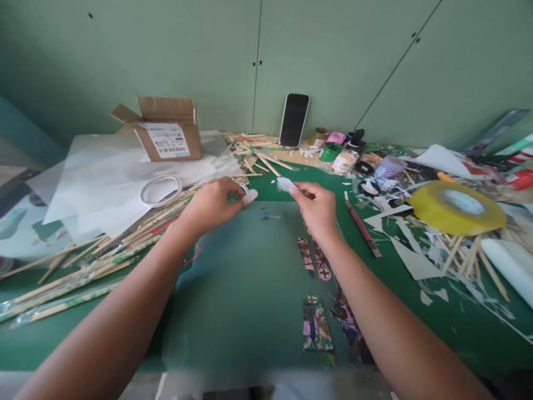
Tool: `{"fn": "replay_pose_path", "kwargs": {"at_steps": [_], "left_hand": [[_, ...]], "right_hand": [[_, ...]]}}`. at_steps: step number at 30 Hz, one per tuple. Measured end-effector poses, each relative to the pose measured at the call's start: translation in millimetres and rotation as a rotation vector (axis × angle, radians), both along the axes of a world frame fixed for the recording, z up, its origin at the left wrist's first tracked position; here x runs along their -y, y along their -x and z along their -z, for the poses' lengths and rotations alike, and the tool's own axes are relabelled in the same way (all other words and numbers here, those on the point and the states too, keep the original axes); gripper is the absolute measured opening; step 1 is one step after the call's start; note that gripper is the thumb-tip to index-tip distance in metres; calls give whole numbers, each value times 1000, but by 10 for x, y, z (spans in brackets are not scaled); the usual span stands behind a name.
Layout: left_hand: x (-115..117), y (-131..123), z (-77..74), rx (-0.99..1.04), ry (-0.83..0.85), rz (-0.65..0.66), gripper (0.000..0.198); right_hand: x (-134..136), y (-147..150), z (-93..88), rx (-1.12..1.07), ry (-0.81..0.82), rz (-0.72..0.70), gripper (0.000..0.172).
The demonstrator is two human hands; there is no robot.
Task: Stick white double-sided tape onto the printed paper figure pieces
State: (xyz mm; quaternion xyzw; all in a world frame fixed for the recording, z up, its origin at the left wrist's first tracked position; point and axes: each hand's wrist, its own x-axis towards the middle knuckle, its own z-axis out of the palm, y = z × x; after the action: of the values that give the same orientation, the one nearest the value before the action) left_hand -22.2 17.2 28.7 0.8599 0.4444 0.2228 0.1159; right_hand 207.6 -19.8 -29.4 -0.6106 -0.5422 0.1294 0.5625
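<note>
White piece has sticks behind (phone beyond).

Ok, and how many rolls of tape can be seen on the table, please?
2 clearly: a yellow roll at the right and a white roll left of the left hand. A curved rim by that hand may be a third; I cannot tell.

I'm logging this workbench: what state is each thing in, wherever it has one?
Left hand: closed on a pale piece
Right hand: pinching a white piece
Box: upright, flaps open
Phone: leaning on the wall, screen dark
Knife: lying flat
Yellow tape: lying flat
White ring: lying flat
Jars: clustered, lids hard to make out
</note>
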Motion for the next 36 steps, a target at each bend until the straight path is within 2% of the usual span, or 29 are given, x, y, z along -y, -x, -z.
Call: {"fn": "replay_pose_path", "kwargs": {"at_steps": [2,4,7,10,13,15,19,22,24,26,28,30,32,36], "left_hand": [[-6,32,37,-136,-10,68,14],[26,5,87,-242,-19,81,9],[103,-93,133,-299,-36,-23,13],[139,-163,129,-314,-16,-116,15],[115,-171,101,-287,-22,-146,17],[87,-169,100,-198,-46,-115,16],[36,-203,196,31,-95,180,12],[8,-243,288,137,-60,339,11],[-9,-255,305,244,-44,308,12],[-26,-256,283,388,-8,176,14],[-40,-254,249,523,91,44,17],[-50,-256,230,616,200,-9,20],[-51,-265,234,666,255,1,21],[-8,-298,273,664,299,81,22]], "right_hand": [[12,5,-23,179,9,18,23],[13,35,-37,361,26,41,24],[-3,96,-19,596,114,23,28],[-12,130,22,707,217,-55,39],[-15,122,34,663,197,-72,46],[-23,113,22,544,137,-95,44],[-55,118,8,192,82,-226,38],[-75,113,30,174,103,-208,33],[-81,99,54,320,122,-157,30],[-80,84,76,476,115,-106,30],[-76,73,86,542,84,-62,31],[-65,68,75,512,48,-37,29],[-43,75,38,424,9,-59,27],[36,141,-74,134,-45,-216,26]]}}
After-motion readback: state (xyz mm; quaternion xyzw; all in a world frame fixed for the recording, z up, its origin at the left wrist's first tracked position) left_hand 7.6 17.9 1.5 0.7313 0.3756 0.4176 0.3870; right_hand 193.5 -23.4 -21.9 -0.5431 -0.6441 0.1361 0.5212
